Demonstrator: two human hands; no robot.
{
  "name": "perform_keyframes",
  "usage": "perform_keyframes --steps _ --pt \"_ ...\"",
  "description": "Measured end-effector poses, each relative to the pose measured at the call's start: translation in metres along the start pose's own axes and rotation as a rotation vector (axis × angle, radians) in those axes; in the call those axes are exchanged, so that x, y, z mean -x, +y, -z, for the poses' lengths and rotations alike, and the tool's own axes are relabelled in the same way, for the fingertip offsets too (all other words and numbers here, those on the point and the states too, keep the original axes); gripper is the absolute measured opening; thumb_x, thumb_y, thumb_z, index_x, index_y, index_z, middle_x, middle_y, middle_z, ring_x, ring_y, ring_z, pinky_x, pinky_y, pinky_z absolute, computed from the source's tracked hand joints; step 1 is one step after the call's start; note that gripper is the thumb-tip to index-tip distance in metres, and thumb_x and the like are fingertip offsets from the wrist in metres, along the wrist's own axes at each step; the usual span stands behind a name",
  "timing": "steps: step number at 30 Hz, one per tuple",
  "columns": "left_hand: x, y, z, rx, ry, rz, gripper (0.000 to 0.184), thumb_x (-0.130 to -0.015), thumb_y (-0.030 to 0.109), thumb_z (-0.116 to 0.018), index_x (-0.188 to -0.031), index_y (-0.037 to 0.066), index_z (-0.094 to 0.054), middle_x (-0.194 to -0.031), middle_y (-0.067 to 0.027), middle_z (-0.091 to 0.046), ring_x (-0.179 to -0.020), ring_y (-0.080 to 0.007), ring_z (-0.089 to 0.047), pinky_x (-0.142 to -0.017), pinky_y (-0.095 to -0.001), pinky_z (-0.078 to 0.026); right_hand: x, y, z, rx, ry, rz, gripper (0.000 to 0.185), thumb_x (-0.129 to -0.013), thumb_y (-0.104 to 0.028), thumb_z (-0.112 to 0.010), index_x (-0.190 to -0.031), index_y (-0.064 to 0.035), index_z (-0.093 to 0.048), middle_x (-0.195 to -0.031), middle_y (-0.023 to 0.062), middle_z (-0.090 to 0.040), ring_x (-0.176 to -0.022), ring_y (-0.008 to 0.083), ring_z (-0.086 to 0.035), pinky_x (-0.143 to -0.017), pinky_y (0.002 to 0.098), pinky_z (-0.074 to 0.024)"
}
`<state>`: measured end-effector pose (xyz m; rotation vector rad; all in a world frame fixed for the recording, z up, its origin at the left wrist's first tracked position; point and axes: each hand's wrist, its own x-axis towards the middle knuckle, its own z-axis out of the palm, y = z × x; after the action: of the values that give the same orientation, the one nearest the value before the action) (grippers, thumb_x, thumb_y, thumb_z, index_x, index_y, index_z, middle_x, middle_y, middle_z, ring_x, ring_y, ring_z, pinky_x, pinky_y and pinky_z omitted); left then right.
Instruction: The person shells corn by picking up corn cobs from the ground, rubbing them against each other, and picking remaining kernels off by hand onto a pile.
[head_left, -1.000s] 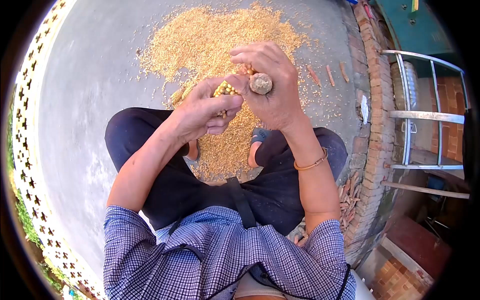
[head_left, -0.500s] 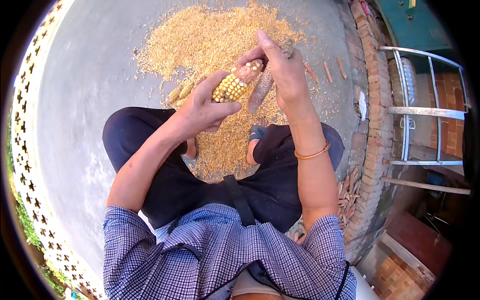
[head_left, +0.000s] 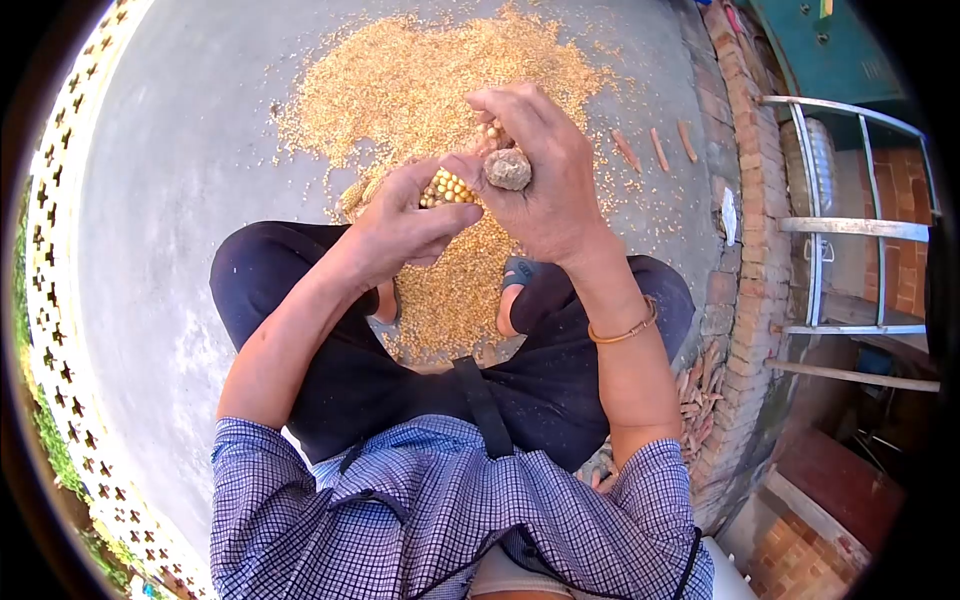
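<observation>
My left hand (head_left: 395,222) grips a partly shelled ear of corn (head_left: 449,190), its yellow kernels showing between thumb and fingers. The ear's far end is bare pinkish cob with a few kernels, partly behind my right hand (head_left: 552,185). A bare corncob (head_left: 508,170) is wrapped in that right hand, its round grey-brown end facing me. The two hands meet over the ear. Below and beyond them a wide heap of loose corn kernels (head_left: 430,80) covers the ground, reaching back between my feet.
More ears of corn (head_left: 352,197) lie at the heap's left edge. Bare cobs (head_left: 659,149) are scattered to the right, with a pile of cobs (head_left: 700,390) beside my right leg. A low brick edge (head_left: 752,200) and a metal railing (head_left: 850,228) stand at the right.
My right hand has come down and left against the ear, turning the bare cob so its end faces me. My left hand stays nearly in place.
</observation>
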<state>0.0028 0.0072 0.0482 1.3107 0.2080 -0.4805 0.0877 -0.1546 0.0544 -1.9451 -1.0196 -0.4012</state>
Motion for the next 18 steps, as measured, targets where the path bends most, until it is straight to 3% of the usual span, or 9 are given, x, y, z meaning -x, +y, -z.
perform_keyframes --steps 1,4,5,8,9,12,15,17,18 --pt "0.001 0.0 -0.001 -0.103 0.019 0.001 0.027 -0.09 0.008 -0.064 -0.112 0.002 -0.05 -0.074 -0.0021 -0.053 -0.052 -0.006 -0.044 -0.044 -0.0223 -0.034 0.0 0.001 -0.001 0.088 -0.036 0.048 0.032 -0.075 -0.026 -0.078 -0.092 -0.003 -0.063 -0.08 0.01 -0.06 -0.071 0.027 -0.062 -0.066 0.0382 -0.0511" --pt "-0.012 -0.018 0.004 -0.822 0.105 -0.427 0.032 -0.087 0.004 -0.063 -0.114 0.0 -0.046 -0.077 -0.0047 -0.057 -0.066 -0.0106 -0.053 -0.056 -0.0276 -0.044 0.006 -0.008 -0.004 0.241 -0.168 -0.135 0.027 -0.072 -0.025 -0.077 -0.077 -0.002 -0.064 -0.07 0.0118 -0.062 -0.066 0.0297 -0.064 -0.063 0.0389 -0.0507" --pt "-0.009 -0.024 -0.001 -0.761 0.164 -0.442 0.031 -0.081 0.005 -0.066 -0.105 -0.005 -0.049 -0.072 -0.0191 -0.056 -0.067 -0.0297 -0.062 -0.062 -0.0399 -0.049 0.005 -0.01 -0.006 0.268 -0.154 -0.166 0.027 -0.073 -0.026 -0.076 -0.074 -0.0016 -0.065 -0.068 0.0132 -0.062 -0.065 0.0308 -0.064 -0.062 0.0396 -0.0506" --pt "-0.012 -0.028 0.001 -1.186 0.169 -0.545 0.036 -0.079 0.007 -0.067 -0.108 -0.003 -0.047 -0.086 -0.0221 -0.061 -0.076 -0.0384 -0.064 -0.068 -0.0452 -0.052 0.003 -0.013 -0.01 0.338 -0.216 -0.313 0.03 -0.077 -0.027 -0.073 -0.068 0.0003 -0.067 -0.064 0.0183 -0.063 -0.063 0.0338 -0.066 -0.059 0.0412 -0.0505" --pt "-0.01 -0.026 -0.001 -1.259 0.128 -0.452 0.042 -0.078 0.008 -0.067 -0.111 -0.003 -0.044 -0.097 -0.0232 -0.06 -0.086 -0.043 -0.062 -0.074 -0.0489 -0.052 -0.001 -0.014 -0.008 0.363 -0.297 -0.408 0.032 -0.079 -0.028 -0.072 -0.069 0.0013 -0.067 -0.064 0.0204 -0.064 -0.063 0.0348 -0.066 -0.058 0.0415 -0.0508" --pt "-0.01 -0.028 0.001 -1.255 0.129 -0.491 0.034 -0.079 0.008 -0.068 -0.105 -0.003 -0.047 -0.087 -0.0215 -0.059 -0.079 -0.0358 -0.064 -0.07 -0.0434 -0.051 -0.003 -0.002 -0.006 0.279 -0.317 -0.547 0.039 -0.084 -0.034 -0.07 -0.072 0.0032 -0.069 -0.065 0.0208 -0.066 -0.062 0.0314 -0.068 -0.057 0.0393 -0.0514" --pt "-0.009 -0.021 0.011 -0.811 0.118 -0.292 0.042 -0.084 0.01 -0.072 -0.119 -0.004 -0.053 -0.086 -0.0089 -0.06 -0.078 -0.0153 -0.06 -0.068 -0.0332 -0.048 -0.004 0.014 0.005 -0.142 -0.125 -0.763 0.047 -0.087 -0.041 -0.07 -0.075 0.0036 -0.07 -0.066 0.0166 -0.068 -0.062 0.024 -0.068 -0.059 0.0354 -0.052" --pt "-0.007 -0.016 0.009 -0.561 0.09 -0.279 0.031 -0.086 0.013 -0.071 -0.107 -0.004 -0.056 -0.08 -0.0048 -0.056 -0.072 -0.0134 -0.053 -0.064 -0.031 -0.044 -0.006 0.021 0.017 -0.486 0.003 -0.856 0.051 -0.088 -0.048 -0.069 -0.079 0.0028 -0.07 -0.072 0.0122 -0.07 -0.068 0.0148 -0.068 -0.061 0.0315 -0.0519" --pt "-0.005 -0.013 0.006 -0.433 0.074 -0.271 0.026 -0.088 0.014 -0.07 -0.102 -0.004 -0.057 -0.076 -0.0027 -0.054 -0.069 -0.0124 -0.05 -0.062 -0.0299 -0.043 -0.006 0.022 0.016 -0.495 0.033 -0.798 0.049 -0.088 -0.046 -0.07 -0.08 0.0026 -0.07 -0.072 0.013 -0.07 -0.067 0.0164 -0.068 -0.06 0.0318 -0.0518"
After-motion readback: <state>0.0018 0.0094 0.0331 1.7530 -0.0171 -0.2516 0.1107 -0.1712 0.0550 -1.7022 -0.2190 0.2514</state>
